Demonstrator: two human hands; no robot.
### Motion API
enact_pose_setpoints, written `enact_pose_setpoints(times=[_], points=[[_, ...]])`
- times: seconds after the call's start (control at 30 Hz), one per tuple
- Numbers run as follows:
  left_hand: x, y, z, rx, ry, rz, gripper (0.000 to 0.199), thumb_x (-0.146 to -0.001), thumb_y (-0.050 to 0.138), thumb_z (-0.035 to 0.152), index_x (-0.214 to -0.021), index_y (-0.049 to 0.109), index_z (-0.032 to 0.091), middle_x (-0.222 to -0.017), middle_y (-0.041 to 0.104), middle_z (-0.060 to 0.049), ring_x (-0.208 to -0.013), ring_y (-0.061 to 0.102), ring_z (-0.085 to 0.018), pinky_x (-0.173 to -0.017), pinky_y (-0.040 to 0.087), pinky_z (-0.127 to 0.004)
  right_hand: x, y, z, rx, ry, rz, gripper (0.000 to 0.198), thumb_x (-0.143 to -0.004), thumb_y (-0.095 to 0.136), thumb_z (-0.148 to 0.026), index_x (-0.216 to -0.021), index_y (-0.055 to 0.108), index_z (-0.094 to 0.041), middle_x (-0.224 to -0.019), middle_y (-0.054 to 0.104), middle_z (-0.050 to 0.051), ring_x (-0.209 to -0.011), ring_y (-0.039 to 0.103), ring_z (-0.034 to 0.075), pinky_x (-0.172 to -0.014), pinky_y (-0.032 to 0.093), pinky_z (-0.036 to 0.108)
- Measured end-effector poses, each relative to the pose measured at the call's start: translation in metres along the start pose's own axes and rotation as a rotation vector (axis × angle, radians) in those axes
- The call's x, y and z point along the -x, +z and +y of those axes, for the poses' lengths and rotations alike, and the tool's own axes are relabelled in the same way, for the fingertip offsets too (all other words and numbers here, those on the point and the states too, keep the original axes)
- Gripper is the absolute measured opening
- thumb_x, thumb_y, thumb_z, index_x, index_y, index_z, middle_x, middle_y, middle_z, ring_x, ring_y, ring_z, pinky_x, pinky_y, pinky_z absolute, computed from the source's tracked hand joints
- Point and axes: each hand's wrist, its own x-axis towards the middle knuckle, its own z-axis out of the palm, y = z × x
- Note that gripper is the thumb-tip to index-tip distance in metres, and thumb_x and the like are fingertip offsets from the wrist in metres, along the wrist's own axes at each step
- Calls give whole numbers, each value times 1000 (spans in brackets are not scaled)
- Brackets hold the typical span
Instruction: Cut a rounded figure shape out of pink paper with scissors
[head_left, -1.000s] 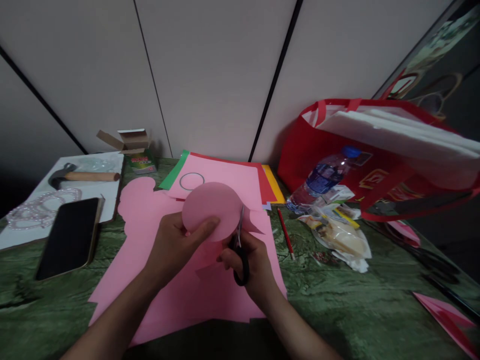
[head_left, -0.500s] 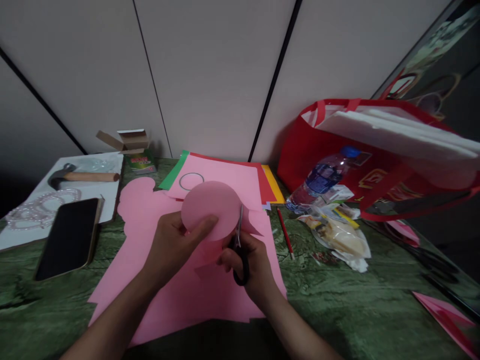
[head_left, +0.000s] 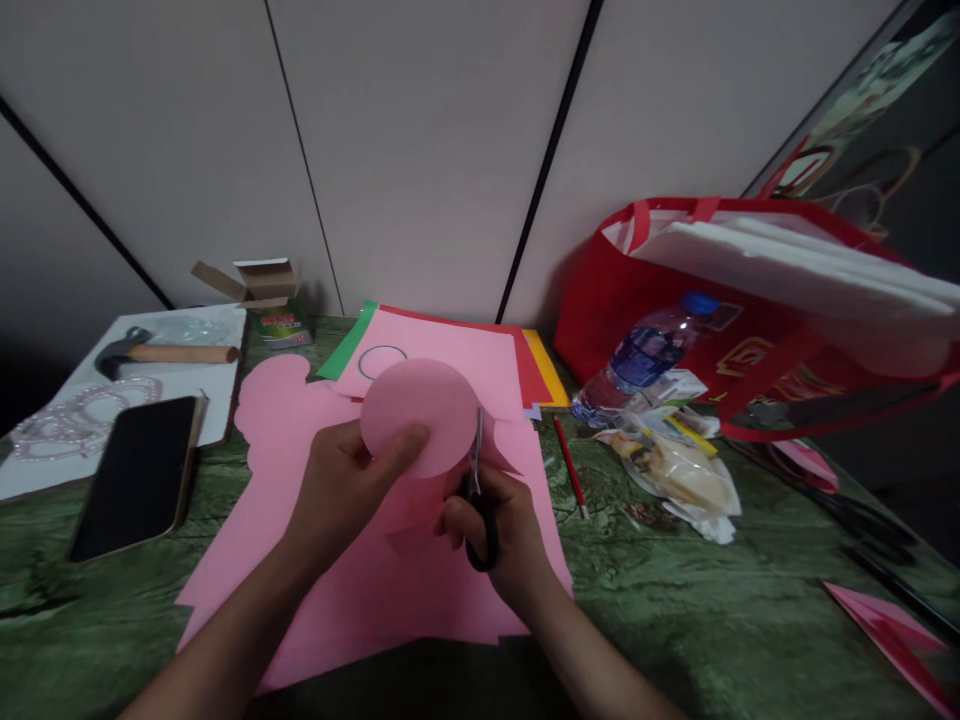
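A round piece of pink paper (head_left: 420, 405) is pinched in my left hand (head_left: 352, 490), the thumb lying across its face. My right hand (head_left: 506, 520) has its fingers in the black handles of a pair of scissors (head_left: 477, 462). The blades touch the circle's right edge, where a strip of the same paper curls away to the right. Beneath both hands lie larger pink paper sheets (head_left: 352, 610), with scalloped edges at the upper left. Behind the circle, a thin ring (head_left: 361, 366) rests on more pink paper.
To the right are a red pencil (head_left: 571, 467), a water bottle (head_left: 637, 355), plastic wrappers (head_left: 679, 475) and a red bag (head_left: 592, 310) holding white boards. A phone (head_left: 139, 480), a hammer (head_left: 184, 353), clear beads (head_left: 82, 420) and a small opened box (head_left: 281, 320) are on the left.
The paper circle and my left hand have shifted very slightly left. My right hand and the scissors stay almost in place at the circle's edge.
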Motion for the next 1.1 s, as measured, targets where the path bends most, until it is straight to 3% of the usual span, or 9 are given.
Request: enact_pose_setpoints(times=[0.43,0.67,1.1], points=[[0,-1,-2,-18,15,33,39,-68,59,41,-44,39,19,-45,32,6,-44,30,-8,-38,25,-21,0,-1,5,-12,19,-14,12,-66,64,-25,-62,54,-20,-45,53,-6,-38,47,9,-39,38,22],[-1,-1,-2,-34,19,-60,34,-66,61,42,-45,47,18,-45,38,5,-45,35,-9,-39,28,-20,-3,-3,2,2,-4,27,16,-62,69,-27,-68,56,-21,-53,54,-5,-46,49,11,-46,41,25],[-1,-4,-2,-41,7,-73,32,-65,61,43,-48,52,17,-47,44,4,-47,39,-10,-40,31,-20,-5,-6,2,29,-19,-7,20,-61,72,-32,-67,55,-21,-50,46,-7,-44,39,10,-43,33,24]])
